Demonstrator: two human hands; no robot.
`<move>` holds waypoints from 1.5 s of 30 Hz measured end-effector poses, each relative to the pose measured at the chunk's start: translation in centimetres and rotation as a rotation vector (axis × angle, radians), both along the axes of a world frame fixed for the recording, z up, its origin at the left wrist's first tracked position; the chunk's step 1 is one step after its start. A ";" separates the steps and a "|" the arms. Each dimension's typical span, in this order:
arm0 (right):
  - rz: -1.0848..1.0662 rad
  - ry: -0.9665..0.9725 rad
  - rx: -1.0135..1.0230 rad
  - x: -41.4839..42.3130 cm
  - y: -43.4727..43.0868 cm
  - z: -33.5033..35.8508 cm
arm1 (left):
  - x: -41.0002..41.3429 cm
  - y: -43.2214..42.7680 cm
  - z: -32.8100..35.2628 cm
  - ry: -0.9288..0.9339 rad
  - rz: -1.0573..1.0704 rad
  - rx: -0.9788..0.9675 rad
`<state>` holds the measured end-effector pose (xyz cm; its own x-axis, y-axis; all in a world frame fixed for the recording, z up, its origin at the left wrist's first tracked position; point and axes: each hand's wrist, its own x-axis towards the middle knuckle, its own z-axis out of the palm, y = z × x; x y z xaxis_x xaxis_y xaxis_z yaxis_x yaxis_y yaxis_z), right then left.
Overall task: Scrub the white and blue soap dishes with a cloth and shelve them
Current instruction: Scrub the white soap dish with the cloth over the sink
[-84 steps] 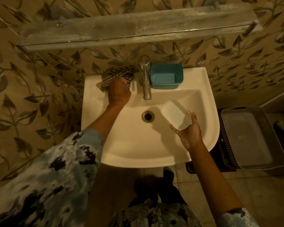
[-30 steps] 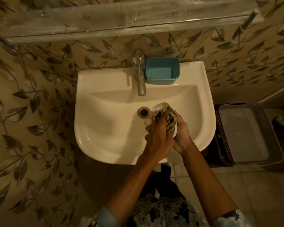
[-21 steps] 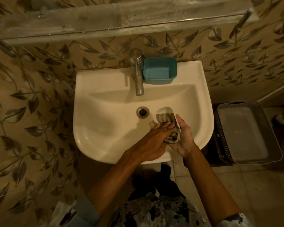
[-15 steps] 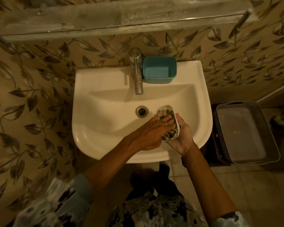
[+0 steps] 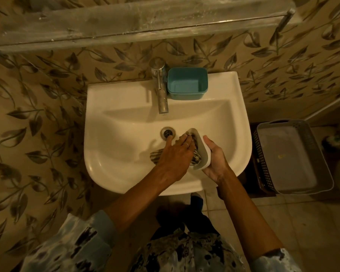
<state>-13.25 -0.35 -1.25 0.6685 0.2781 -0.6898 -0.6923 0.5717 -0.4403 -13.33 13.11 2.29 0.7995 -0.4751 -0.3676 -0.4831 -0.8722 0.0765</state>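
Striped cloth (image 5: 155, 155) now trailing leftward, left hand (image 5: 177, 154) spread pressing it, right hand (image 5: 214, 160) gripping white dish (image 5: 204, 152)

leaf-patterned wall (image 5: 37, 118), tiled floor (image 5: 294, 222), dim warm light

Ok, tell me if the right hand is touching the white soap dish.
Touching: the head view shows the right hand gripping the white soap dish from its outer side.
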 end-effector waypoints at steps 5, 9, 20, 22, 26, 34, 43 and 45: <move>0.050 -0.003 -0.079 -0.3 0.1 -0.8 | -1.3 0.3 -0.1 0.147 0.107 -0.161; 0.041 -0.017 -0.113 -0.1 0.0 -1.1 | -2.6 0.0 0.1 0.219 0.167 -0.265; -0.015 -0.265 -0.175 0.5 0.1 -0.7 | -2.4 -0.3 2.8 0.801 0.647 -0.815; -0.017 -0.383 -0.234 0.7 0.2 -0.5 | -2.1 -0.3 3.3 0.900 0.829 -0.974; -0.018 -0.538 -0.373 0.4 0.2 -0.5 | -1.1 -0.2 3.4 1.102 1.209 -1.236; 0.077 -0.745 -0.570 -0.4 0.6 0.5 | 2.6 0.8 5.3 1.185 1.521 -1.503; 0.090 -0.687 -0.495 0.0 0.7 0.6 | 2.3 -0.8 5.8 0.932 1.426 -1.589; 0.059 -0.654 -0.461 0.0 0.4 0.7 | 1.2 -1.6 5.3 0.774 1.304 -1.508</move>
